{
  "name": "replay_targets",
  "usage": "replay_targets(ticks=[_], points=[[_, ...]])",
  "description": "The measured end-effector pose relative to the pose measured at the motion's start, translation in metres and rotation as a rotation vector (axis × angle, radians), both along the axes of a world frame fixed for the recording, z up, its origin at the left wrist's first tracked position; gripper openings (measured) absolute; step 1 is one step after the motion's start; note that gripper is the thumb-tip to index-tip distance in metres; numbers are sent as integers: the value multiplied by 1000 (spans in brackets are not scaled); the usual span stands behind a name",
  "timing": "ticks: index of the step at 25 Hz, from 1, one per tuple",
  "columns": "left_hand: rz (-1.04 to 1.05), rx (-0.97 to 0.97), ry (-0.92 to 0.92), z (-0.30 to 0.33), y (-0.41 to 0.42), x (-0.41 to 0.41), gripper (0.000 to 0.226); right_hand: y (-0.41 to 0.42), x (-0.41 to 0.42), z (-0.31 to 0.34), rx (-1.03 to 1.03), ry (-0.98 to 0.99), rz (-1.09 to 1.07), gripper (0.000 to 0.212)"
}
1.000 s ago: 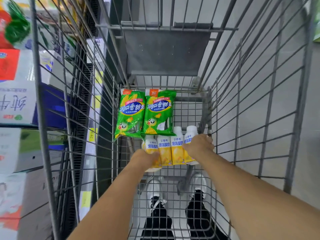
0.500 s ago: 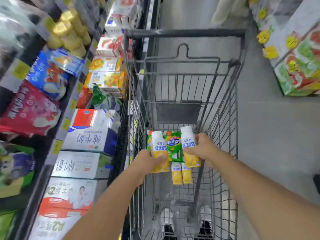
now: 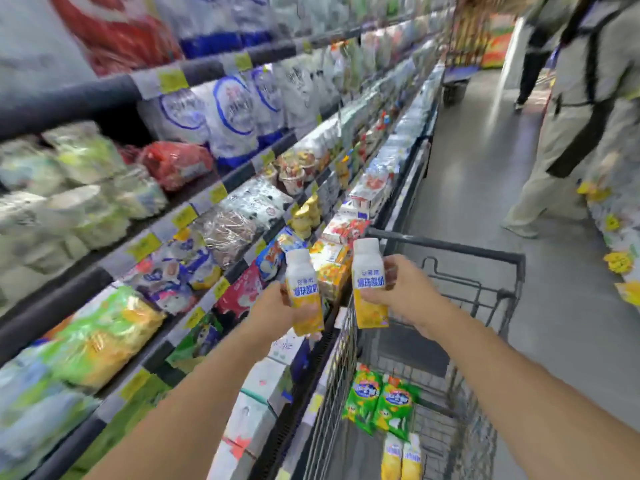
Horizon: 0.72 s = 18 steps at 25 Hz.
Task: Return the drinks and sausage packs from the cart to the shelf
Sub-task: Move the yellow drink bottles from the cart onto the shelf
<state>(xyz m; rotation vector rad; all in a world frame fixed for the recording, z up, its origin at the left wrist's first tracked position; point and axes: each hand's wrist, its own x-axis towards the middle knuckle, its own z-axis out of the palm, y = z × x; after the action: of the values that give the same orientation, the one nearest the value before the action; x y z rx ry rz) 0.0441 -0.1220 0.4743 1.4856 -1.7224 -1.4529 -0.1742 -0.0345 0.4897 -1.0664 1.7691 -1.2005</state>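
A long store shelf (image 3: 194, 216) full of packs and bottles is seen on the left, and it runs away up the aisle. The wire cart (image 3: 450, 258) is parked just beside it, on the right. Another person (image 3: 571, 109) is seen walking far up the aisle.

Two green sausage packs (image 3: 381, 405) are left lying in the cart. Two yellow drink bottles (image 3: 401, 457) are lying just below them.

Two more drinks are held up above the cart's edge. The left drink bottle (image 3: 304, 292) is wrapped by the left hand (image 3: 273, 306), with the fingers pressed around its yellow lower half. The right drink bottle (image 3: 369, 284) is wrapped the same way by the right hand (image 3: 403, 292). Both bottles are kept nearly upright, white caps on top, and a small gap is seen between them.

The shelf lies to the left of both hands. The left hand is nearer to it, so that bottle can probably be put back first. The right bottle has to be carried across further. The exact empty spot for them cannot be made out, because the shelf is blurred.
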Motion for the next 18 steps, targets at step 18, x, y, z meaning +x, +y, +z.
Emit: replay_targets(ticks=[18], points=[[926, -314, -70, 142, 330, 432, 41, 132, 452, 138, -301, 175, 966, 49]])
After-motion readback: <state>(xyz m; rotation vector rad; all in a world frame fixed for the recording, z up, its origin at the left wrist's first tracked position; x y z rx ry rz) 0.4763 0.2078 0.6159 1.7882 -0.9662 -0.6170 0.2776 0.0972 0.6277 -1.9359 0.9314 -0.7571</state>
